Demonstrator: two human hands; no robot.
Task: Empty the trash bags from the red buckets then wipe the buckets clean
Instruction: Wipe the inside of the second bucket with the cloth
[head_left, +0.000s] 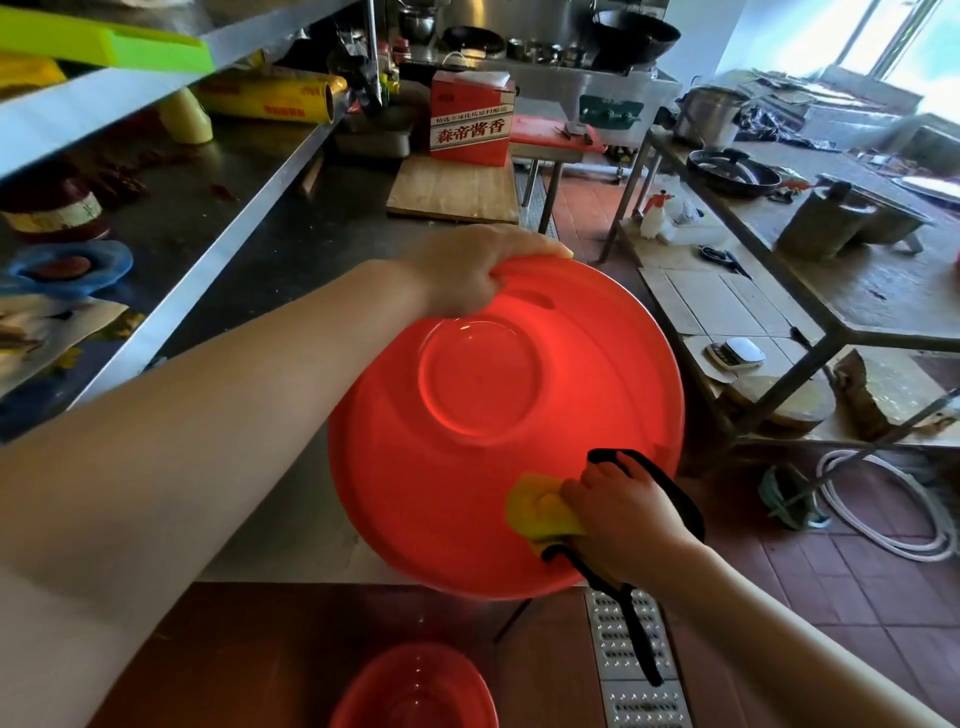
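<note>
Here the left hand (467, 275) grips the far rim of the tilted red bucket (498, 415) (light, slick plastic, probably), while right hand (618, 514) fingers pinch a yellow cloth (543, 506) against its inside wall.

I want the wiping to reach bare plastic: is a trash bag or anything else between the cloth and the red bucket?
Nothing visible. The right hand presses the yellow cloth straight onto the red bucket, which the left hand grips by its rim. No bag shows.

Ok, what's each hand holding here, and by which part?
Left hand grips the red bucket by its far rim. Right hand presses a yellow cloth against the bucket's inner wall near the black handle.
</note>
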